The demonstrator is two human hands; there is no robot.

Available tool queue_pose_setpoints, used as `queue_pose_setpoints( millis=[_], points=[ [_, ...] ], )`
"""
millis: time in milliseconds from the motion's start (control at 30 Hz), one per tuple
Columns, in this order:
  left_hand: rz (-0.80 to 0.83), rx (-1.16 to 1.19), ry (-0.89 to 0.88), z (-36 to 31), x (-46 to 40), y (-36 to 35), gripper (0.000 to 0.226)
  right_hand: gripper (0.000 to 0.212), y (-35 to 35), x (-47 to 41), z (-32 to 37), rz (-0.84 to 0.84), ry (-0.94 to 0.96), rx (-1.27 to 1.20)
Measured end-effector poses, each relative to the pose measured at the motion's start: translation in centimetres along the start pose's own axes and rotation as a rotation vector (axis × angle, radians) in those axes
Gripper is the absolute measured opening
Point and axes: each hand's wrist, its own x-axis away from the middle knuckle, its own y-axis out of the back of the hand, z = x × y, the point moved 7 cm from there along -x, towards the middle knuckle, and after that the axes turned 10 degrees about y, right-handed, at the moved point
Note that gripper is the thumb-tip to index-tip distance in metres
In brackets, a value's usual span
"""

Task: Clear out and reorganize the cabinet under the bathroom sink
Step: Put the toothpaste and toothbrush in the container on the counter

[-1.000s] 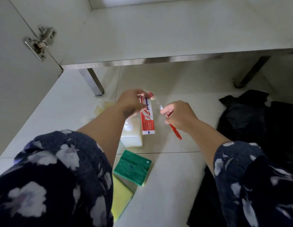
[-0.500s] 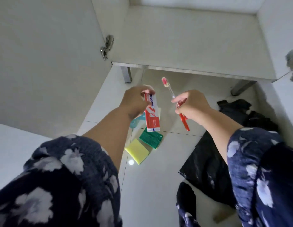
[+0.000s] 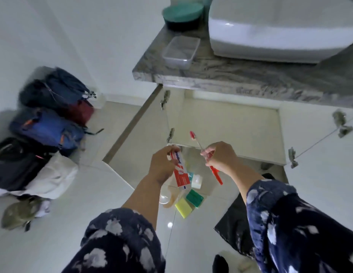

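Note:
My left hand (image 3: 161, 166) grips the top of a red and white toothpaste tube (image 3: 180, 172), which hangs downward. My right hand (image 3: 221, 156) holds a red toothbrush (image 3: 216, 173) by the middle of its handle, bristle end pointing up and away. Both hands are raised in front of the open cabinet (image 3: 226, 123) under the grey marble counter (image 3: 221, 75). The cabinet floor looks bare. On the floor tiles below my hands lie a green sponge (image 3: 194, 198), a yellow sponge (image 3: 183, 208) and a white soap bar (image 3: 197, 181).
A clear plastic box (image 3: 180, 49), a teal-lidded container (image 3: 182, 13) and the white basin (image 3: 280, 28) sit on the counter. Cabinet doors stand open left (image 3: 132, 123) and right (image 3: 321, 154). Several bags (image 3: 49, 119) lie against the left wall. A black bag (image 3: 232, 223) lies at the right.
The view has risen and pulled back from the cabinet, so the counter, basin and bags now show. Both hands have come up with the toothpaste and toothbrush still held.

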Motion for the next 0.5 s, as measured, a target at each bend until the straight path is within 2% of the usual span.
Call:
queue_pose_setpoints(
  millis=[133, 267, 500],
  points=[
    [-0.033, 0.012, 0.0, -4.7, -0.2, 1.4, 0.033, 0.038, 4.5, -0.3, 2.7, -0.027, 0.02, -0.026],
    [-0.072, 0.122, -0.006, -8.5, -1.9, 2.6, 0.033, 0.034, 7.8, -2.6, 4.1, -0.069, 0.092, 0.019],
    [-0.084, 0.251, -0.02, -12.7, -8.5, 4.6, 0.044, 0.037, 10.8, -8.8, 6.6, -0.122, 0.133, 0.006]
  ],
)
